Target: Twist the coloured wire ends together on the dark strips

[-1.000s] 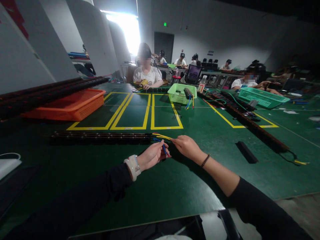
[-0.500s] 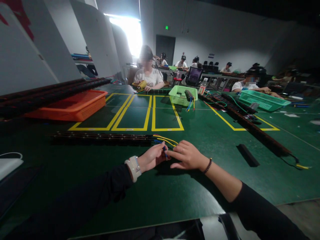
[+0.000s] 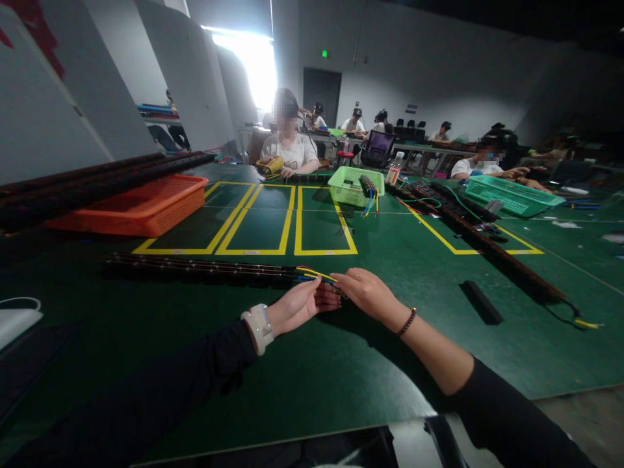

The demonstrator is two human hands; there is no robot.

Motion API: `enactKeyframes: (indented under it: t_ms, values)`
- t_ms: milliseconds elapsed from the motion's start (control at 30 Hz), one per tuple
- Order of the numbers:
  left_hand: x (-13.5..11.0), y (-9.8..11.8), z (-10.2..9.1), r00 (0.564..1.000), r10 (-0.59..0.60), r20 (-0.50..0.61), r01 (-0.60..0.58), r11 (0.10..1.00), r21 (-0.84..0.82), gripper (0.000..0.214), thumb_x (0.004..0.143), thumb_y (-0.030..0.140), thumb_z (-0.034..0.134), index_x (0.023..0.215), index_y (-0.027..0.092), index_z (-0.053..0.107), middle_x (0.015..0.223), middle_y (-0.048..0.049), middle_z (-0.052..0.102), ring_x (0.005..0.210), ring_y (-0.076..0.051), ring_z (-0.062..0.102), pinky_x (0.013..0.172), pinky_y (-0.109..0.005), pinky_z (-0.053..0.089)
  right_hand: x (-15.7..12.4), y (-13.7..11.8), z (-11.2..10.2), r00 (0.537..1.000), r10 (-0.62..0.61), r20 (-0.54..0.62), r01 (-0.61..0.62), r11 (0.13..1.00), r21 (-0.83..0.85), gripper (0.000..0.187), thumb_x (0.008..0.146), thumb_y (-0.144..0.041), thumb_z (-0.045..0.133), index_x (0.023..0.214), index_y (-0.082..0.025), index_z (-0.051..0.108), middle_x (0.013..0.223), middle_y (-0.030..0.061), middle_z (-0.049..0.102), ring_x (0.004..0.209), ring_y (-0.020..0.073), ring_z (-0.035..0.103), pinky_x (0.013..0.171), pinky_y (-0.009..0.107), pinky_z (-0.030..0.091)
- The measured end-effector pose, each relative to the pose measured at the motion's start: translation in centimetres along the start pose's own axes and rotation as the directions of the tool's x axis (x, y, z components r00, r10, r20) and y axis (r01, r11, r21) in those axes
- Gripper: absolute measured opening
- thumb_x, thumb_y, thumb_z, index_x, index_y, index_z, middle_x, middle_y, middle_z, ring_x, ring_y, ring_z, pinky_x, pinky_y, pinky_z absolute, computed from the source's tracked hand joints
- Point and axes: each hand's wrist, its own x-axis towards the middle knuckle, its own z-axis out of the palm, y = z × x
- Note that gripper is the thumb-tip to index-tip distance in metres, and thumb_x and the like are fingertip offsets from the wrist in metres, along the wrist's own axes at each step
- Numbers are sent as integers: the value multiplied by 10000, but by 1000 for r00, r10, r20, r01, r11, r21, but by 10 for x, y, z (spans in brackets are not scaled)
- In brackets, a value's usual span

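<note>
Far left edge: flat white object (image 3: 14,322) on the green table mat (image 3: 341,364), cut off by the frame. Behind it is a stack of long black strips (image 3: 97,179), with an orange plastic basket (image 3: 141,205) just beside them. Yellow tape rectangles (image 3: 295,249) mark the mat further in.

A long black strip with a row of small parts (image 3: 195,268) lies flat across the near mat, its right end at the hands. Left hand (image 3: 297,304), black sleeve, white wristband (image 3: 258,327), sits at that end. Its fingers are mostly straight and point right, thumb up by the yellow and blue wires (image 3: 316,275); cannot tell if it grips them. The wires come out of the strip's right end and run between both hands, just above the mat.

Right hand (image 3: 368,292), dark bead bracelet (image 3: 408,320), has its fingers narrowed to a pinch on the wire tips, close against the left fingertips.

Behind is a light green plastic basket (image 3: 353,185) with a wired black piece over its rim. Right of the hands a short black block (image 3: 480,302) lies alone, then a long dark strip (image 3: 487,250) lies diagonally, and a teal plastic basket (image 3: 511,195) sits far right. Other people sit at the far side, well apart.
</note>
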Motion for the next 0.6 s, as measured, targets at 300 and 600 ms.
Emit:
enactKeyframes:
  t_ms: [300, 600]
  values:
    - [-1, -2, -1, 996, -23, 84, 12, 992, 129, 244, 870, 229, 468, 777, 55, 612, 774, -141, 666, 763, -228, 657, 816, -390, 476, 1, 2, 17, 964, 44, 263, -64, 996, 67, 159, 897, -144, 491, 840, -157, 639, 706, 19, 589, 615, 108, 494, 582, 235, 319]
    - [0, -3, -2, 995, -2, 103, -14, 988, 155, 229, 854, 244, 494, 779, 60, 607, 784, -154, 670, 761, -226, 657, 808, -384, 477, 2, 11, 20, 968, 241, 65, -249, 942, 226, 227, 873, -331, 554, 1014, -188, 661, 818, 55, 602, 791, 166, 527, 707, 271, 389]
